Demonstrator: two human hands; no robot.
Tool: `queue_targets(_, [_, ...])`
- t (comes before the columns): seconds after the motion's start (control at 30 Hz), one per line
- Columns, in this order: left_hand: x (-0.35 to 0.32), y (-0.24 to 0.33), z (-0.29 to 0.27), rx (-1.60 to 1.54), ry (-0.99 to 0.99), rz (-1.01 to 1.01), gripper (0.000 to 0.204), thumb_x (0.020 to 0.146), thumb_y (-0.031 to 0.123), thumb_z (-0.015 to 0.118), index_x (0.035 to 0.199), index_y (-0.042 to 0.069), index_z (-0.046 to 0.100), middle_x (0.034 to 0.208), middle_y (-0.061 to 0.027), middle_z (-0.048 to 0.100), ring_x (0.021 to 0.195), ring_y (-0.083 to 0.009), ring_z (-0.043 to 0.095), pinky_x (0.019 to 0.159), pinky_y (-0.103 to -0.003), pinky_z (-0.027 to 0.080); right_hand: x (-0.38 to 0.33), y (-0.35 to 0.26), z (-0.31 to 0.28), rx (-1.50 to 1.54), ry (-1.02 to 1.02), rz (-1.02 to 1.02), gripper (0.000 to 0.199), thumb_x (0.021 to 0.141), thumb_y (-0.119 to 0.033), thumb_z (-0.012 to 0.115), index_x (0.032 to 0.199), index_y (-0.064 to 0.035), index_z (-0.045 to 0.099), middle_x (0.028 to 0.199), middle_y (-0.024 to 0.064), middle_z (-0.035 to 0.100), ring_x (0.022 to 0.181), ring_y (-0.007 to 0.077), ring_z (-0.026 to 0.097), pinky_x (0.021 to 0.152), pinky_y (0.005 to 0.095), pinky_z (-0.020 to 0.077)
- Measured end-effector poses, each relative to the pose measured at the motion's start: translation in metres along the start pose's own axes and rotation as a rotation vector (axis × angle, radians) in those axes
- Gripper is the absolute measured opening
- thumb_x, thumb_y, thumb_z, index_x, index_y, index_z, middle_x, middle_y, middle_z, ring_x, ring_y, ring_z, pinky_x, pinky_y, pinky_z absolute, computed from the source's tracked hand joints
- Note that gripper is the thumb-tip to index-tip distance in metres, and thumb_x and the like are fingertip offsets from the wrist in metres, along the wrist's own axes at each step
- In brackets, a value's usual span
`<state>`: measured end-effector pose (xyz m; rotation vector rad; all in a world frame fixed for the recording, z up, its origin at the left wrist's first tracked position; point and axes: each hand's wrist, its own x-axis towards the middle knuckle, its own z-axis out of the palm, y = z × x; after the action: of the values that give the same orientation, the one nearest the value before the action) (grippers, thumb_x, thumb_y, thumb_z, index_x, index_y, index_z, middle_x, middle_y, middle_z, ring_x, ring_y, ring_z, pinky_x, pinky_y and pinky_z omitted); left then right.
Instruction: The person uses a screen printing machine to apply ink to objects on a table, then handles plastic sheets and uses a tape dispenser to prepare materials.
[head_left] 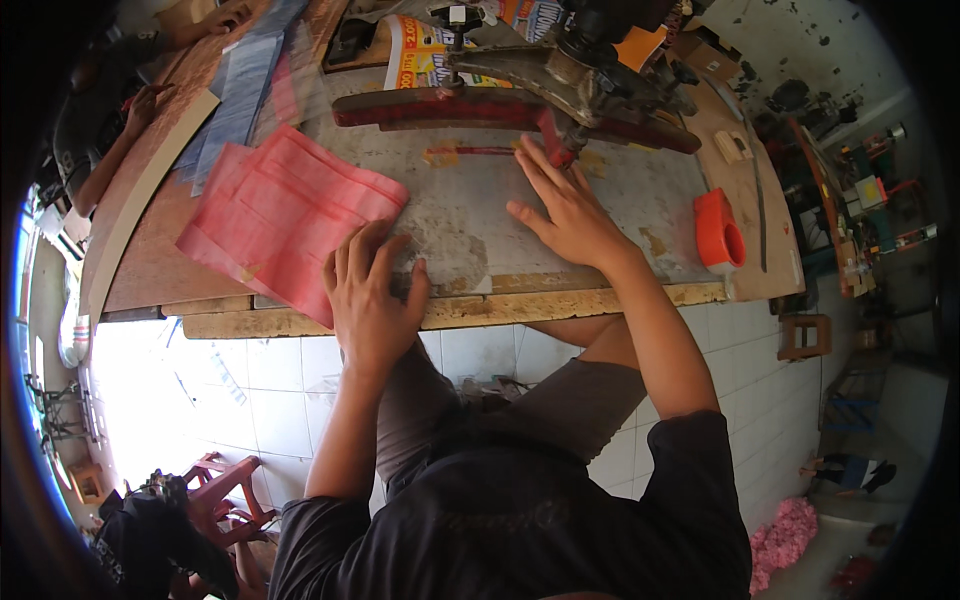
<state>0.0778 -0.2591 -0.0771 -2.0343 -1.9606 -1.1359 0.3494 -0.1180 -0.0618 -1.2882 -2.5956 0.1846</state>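
Note:
A stack of translucent pink-red plastic sheets lies tilted on the left of the grey work plate. My left hand rests at the stack's right-hand corner, fingers slightly bent and apart, thumb spread away. My right hand lies on the plate, fingers stretched forward. Its fingertips reach a machine with a long dark-red bar raised over the plate. Under the bar runs a thin red strip with brownish tape at its ends. Part of the strip is hidden by my fingertips.
An orange-red tape dispenser or ring-shaped holder stands on the right. Bluish plastic sheets lie at the far left, near another person's hand. A yellow-white printed packet is behind the bar. The wooden table edge runs before me.

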Motion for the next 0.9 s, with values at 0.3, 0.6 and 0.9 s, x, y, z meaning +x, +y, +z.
queue_targets(0.3, [-0.001,-0.001,-0.001,-0.012,-0.007,-0.015,0.033,0.089,0.024,0.076,0.118,0.010,0.072,0.137,-0.0095,0.065,0.131,-0.0316,0.058,0.115,-0.050,0.038,0.024,-0.018,0.022,0.027,-0.032,-0.013,0.083,0.110,-0.059,0.044,0.167,0.0007,0.029,0.177,0.0174,0.023,0.164,0.0325,0.021,0.133,0.0518,0.0166])
queue_targets(0.6, [-0.001,-0.003,-0.002,-0.015,-0.022,-0.017,0.033,0.089,0.025,0.076,0.119,0.010,0.072,0.137,-0.0096,0.065,0.130,-0.0315,0.058,0.114,-0.050,0.039,0.054,-0.060,0.041,0.036,0.055,-0.157,0.080,0.110,-0.057,0.045,0.163,0.0024,0.037,0.171,0.0188,0.036,0.160,0.0331,0.032,0.132,0.0527,0.0204])
queue_targets(0.9, [0.001,-0.001,-0.003,-0.031,0.008,-0.019,0.030,0.086,0.019,0.076,0.115,0.011,0.074,0.133,-0.0106,0.068,0.128,-0.0309,0.061,0.114,-0.046,0.039,0.013,-0.070,0.035,-0.052,0.126,-0.139,0.077,0.110,-0.051,0.051,0.158,0.0074,0.041,0.167,0.0208,0.042,0.158,0.0353,0.034,0.131,0.0544,0.0214])
